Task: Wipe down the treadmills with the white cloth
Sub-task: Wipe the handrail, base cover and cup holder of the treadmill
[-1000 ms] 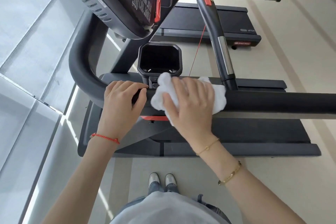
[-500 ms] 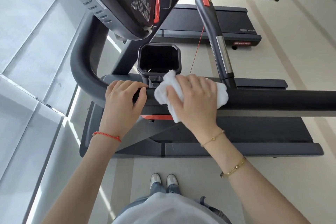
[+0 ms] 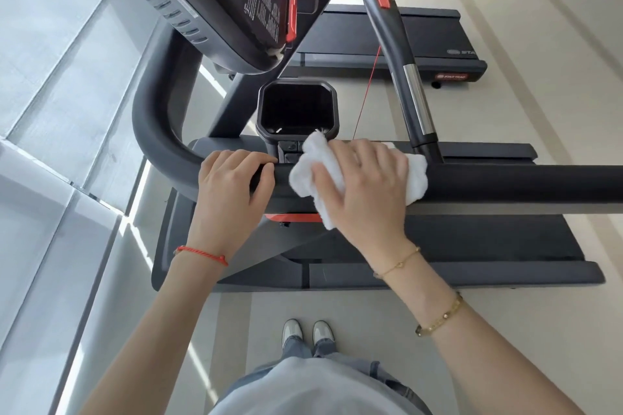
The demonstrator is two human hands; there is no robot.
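1. The white cloth (image 3: 359, 172) looks like soft, fluffy terry, matt and bunched.
2. The handrail (image 3: 505, 184) has a matt black covering, seemingly foam or rubber (which of the two cannot be told).
3. The upright grip (image 3: 401, 50) is smooth black plastic with a polished, shiny metal sleeve partway down.
4. The cup holder (image 3: 296, 108) is black plastic with a slight sheen at the rim.
5. The console (image 3: 215, 7) is dark plastic, semi-gloss.
6. The floor (image 3: 539, 296) looks smooth and pale.
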